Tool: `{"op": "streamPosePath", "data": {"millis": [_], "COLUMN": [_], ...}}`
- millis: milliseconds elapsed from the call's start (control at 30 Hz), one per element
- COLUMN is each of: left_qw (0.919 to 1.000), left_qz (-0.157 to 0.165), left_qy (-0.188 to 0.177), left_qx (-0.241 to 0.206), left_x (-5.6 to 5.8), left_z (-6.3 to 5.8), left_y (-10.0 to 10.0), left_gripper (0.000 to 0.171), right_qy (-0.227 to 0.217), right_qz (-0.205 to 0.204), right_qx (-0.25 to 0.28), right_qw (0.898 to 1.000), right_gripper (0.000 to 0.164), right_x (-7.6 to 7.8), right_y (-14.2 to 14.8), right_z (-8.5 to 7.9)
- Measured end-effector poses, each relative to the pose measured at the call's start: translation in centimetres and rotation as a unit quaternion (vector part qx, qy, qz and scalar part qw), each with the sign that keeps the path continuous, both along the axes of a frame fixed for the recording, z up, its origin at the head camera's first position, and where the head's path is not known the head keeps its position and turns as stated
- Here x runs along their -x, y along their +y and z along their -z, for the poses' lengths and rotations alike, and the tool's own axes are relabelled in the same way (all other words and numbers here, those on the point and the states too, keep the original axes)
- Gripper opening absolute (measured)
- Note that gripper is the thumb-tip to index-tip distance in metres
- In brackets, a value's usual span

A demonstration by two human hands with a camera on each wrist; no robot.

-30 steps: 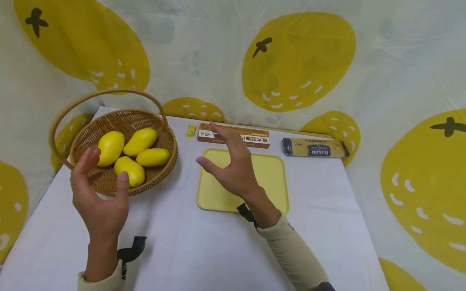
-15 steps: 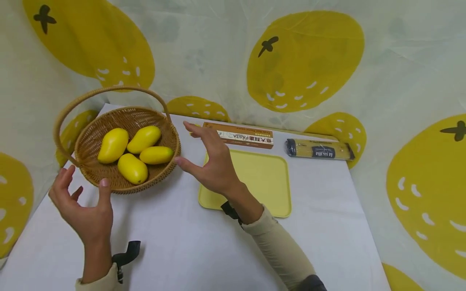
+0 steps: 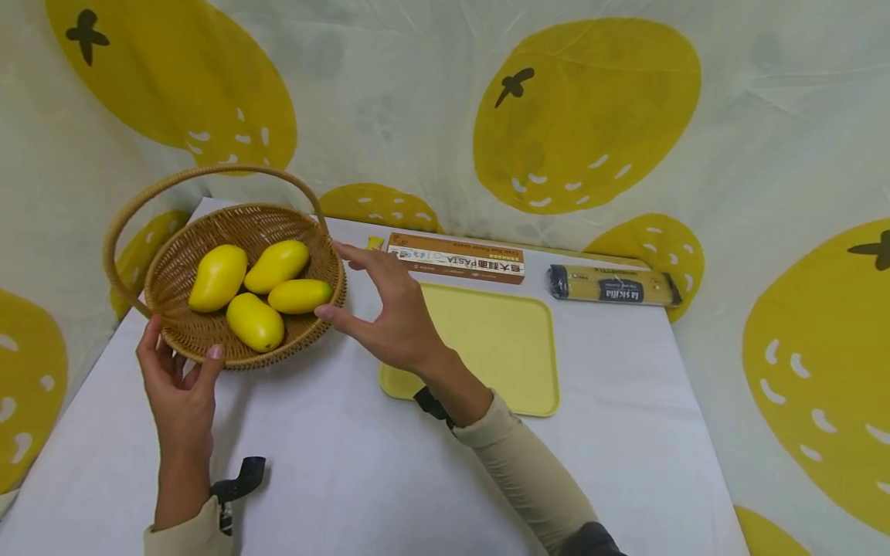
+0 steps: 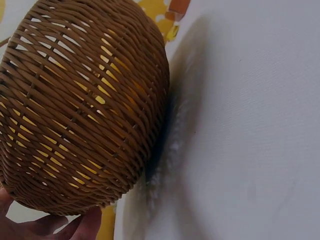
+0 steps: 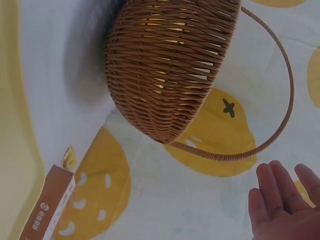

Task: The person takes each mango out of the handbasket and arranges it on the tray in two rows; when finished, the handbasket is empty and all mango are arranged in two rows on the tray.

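A brown wicker basket (image 3: 292, 351) with a tall hoop handle (image 3: 229, 168) stands at the left of the table. Several yellow mangoes (image 3: 219, 278) lie inside it; one has a greenish tip. My left hand (image 3: 182, 398) is at the basket's front left, thumb and fingers spread, the fingertips appearing to touch the rim. In the left wrist view its fingers (image 4: 90, 222) meet the woven side. My right hand (image 3: 396, 316) reaches to the basket's right rim, thumb and fingers spread apart. The right wrist view shows a gap between its fingers (image 5: 272, 187) and the weave.
A pale yellow tray (image 3: 497, 340) lies right of the basket, partly under my right forearm. Behind it are a brown pasta box (image 3: 455, 259) and a small yellow packet (image 3: 375, 242). A spaghetti pack (image 3: 615, 286) lies at the back right. A fruit-print curtain (image 3: 389, 100) hangs behind.
My right hand has moved left from over the tray to the basket's right rim. My left hand dropped away from the basket's front, then came up to its front left rim.
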State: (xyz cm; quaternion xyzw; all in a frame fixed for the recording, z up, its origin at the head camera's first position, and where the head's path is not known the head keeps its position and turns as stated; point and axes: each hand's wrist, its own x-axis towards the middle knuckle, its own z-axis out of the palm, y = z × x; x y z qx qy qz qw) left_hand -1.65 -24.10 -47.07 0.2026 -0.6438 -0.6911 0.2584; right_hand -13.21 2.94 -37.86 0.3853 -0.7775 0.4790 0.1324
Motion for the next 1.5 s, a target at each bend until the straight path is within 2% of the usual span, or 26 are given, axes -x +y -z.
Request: {"op": "streamPosePath", "data": {"millis": [167, 367, 500, 700, 867, 967, 1267, 1367, 1500], "left_qw": [0.9996, 0.9995, 0.9995, 0.9984, 0.9937, 0.9911, 0.9864, 0.9862, 0.9855], "left_qz": [0.021, 0.024, 0.024, 0.022, 0.011, 0.008, 0.003, 0.004, 0.005], "left_qy": [0.015, 0.021, 0.019, 0.007, -0.029, -0.04, -0.056, -0.056, -0.06], "left_qx": [0.004, 0.001, 0.009, 0.051, 0.107, 0.127, 0.154, 0.156, 0.159], "left_x": [0.0, -0.1, -0.3, -0.5, -0.7, -0.8, -0.9, -0.8, -0.7], "left_z": [-0.1, 0.0, 0.3, 0.5, 0.6, 0.6, 0.7, 0.7, 0.7], "left_y": [0.0, 0.2, 0.5, 0.8, 1.1, 1.2, 1.3, 1.3, 1.3], "left_gripper": [0.091, 0.095, 0.098, 0.1, 0.101, 0.101, 0.101, 0.1, 0.1], "right_qy": [-0.012, -0.021, -0.049, -0.088, -0.093, -0.098, -0.111, -0.103, -0.1], "right_qz": [-0.009, -0.026, -0.03, -0.032, -0.038, -0.04, -0.063, -0.064, -0.066], "right_qx": [-0.001, -0.013, -0.032, -0.081, -0.113, -0.137, -0.218, -0.261, -0.321], "right_qw": [1.0, 0.999, 0.998, 0.992, 0.988, 0.985, 0.968, 0.958, 0.94], "right_gripper": [0.073, 0.071, 0.069, 0.067, 0.064, 0.062, 0.057, 0.056, 0.054], "right_x": [0.2, 0.5, 0.7, 0.9, 1.4, 2.0, 4.5, 5.3, 6.0], "right_y": [-0.4, -1.3, -1.9, -3.2, -4.2, -4.8, -6.9, -7.6, -8.5], "right_z": [0.5, 1.0, 1.4, 2.0, 2.7, 3.2, 3.6, 3.6, 3.3]}}
